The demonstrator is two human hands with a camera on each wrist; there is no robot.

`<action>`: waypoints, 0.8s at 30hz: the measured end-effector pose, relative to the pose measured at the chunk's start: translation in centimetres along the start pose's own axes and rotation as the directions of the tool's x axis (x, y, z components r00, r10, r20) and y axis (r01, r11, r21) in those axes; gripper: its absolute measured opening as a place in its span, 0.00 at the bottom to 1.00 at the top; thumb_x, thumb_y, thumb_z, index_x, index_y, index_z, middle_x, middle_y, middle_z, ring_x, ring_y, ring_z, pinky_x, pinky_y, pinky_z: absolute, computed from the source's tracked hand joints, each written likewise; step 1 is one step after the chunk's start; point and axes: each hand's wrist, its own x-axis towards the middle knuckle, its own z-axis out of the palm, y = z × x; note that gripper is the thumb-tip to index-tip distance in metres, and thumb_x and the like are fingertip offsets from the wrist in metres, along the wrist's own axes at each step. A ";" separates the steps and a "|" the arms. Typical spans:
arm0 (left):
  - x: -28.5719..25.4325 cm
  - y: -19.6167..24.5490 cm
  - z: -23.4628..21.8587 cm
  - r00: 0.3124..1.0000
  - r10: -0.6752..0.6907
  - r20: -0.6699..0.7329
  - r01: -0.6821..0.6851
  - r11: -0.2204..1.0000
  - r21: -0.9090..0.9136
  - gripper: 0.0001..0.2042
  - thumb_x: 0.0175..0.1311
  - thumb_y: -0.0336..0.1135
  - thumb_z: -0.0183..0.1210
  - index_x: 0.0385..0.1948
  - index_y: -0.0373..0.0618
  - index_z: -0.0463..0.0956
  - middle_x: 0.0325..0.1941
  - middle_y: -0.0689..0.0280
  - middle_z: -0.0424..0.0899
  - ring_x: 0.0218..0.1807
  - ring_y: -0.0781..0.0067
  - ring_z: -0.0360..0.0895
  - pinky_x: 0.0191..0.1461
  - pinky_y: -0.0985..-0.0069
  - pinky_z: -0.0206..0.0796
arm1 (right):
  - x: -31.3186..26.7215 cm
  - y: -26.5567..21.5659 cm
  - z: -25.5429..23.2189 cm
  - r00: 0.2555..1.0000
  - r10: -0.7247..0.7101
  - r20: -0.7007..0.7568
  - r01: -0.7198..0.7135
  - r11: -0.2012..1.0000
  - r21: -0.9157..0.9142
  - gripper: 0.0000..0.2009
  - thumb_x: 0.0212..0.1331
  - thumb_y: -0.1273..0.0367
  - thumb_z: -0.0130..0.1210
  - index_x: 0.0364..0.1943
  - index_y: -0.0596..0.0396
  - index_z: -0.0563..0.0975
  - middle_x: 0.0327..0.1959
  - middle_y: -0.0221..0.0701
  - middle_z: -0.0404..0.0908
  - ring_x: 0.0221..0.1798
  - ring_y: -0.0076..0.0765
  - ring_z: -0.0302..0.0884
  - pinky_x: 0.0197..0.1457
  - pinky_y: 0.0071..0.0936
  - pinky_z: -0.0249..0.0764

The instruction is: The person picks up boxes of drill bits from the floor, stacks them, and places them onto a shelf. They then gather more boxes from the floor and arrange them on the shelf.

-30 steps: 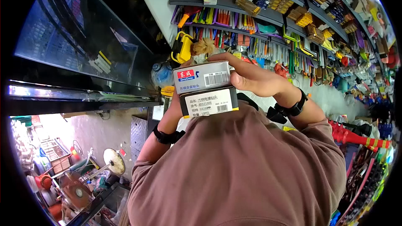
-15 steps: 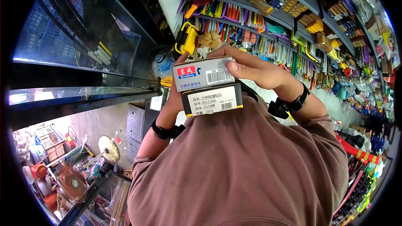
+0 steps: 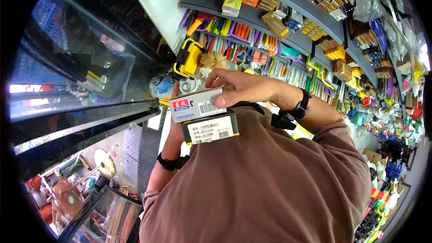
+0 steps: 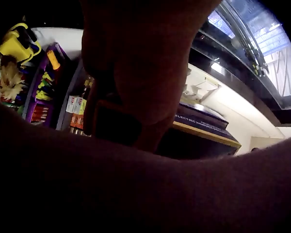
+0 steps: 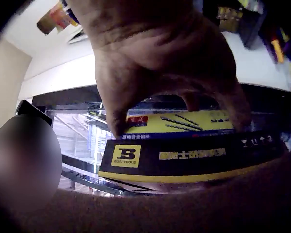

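Note:
Two drill bit boxes are stacked in front of the chest. On top is a slim light-grey box point(image 3: 198, 105) with a red label and barcode; its yellow side with drill bit pictures shows in the right wrist view. Beneath it lies a black box point(image 5: 194, 158) with a yellow edge and a white end label. My right hand point(image 3: 240, 87) grips the upper box from above, thumb at the barcode end, fingers across to the far side. My left hand point(image 3: 176, 130), partly hidden behind the boxes, holds the black box from the left and below.
Shelves point(image 3: 252, 15) of small boxes and upright coloured packs stand ahead. A yellow work lamp point(image 3: 189, 58) and a blue water bottle point(image 3: 161, 86) are beyond the hands. A glass cabinet point(image 3: 90, 72) runs along the left, with a fan point(image 3: 67, 198) at lower left.
In the head view both boxes and the hands have shifted left and downward and tilted slightly, while the surroundings have also shifted. Both hands keep their hold.

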 end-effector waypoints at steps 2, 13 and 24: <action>0.5 -0.3 0.8 0.996 -0.082 -0.017 0.083 0.996 0.023 0.53 0.52 0.33 0.77 0.76 0.42 0.44 0.61 0.53 0.78 0.60 0.67 0.79 0.66 0.66 0.70 | 0.8 2.3 -3.4 0.994 -0.090 -0.063 0.089 0.996 -0.015 0.45 0.53 0.38 0.62 0.63 0.60 0.65 0.59 0.46 0.73 0.59 0.42 0.74 0.64 0.37 0.67; 4.0 -3.9 3.0 0.950 0.312 0.029 -0.290 0.839 0.460 0.22 0.60 0.44 0.68 0.46 0.34 0.78 0.48 0.44 0.84 0.50 0.51 0.84 0.53 0.59 0.78 | 10.5 13.9 -28.5 0.671 -0.427 -0.606 -0.127 0.739 -0.661 0.44 0.38 0.52 0.77 0.59 0.60 0.69 0.59 0.48 0.65 0.67 0.54 0.65 0.72 0.43 0.64; 4.7 -12.0 -2.6 0.958 0.251 -0.141 -0.199 0.932 0.304 0.20 0.55 0.36 0.69 0.46 0.38 0.74 0.51 0.48 0.82 0.53 0.54 0.81 0.57 0.63 0.73 | 21.0 27.5 -38.4 0.463 -0.693 -0.553 -0.085 0.586 -0.806 0.43 0.52 0.63 0.68 0.73 0.50 0.60 0.79 0.49 0.38 0.81 0.61 0.41 0.78 0.50 0.53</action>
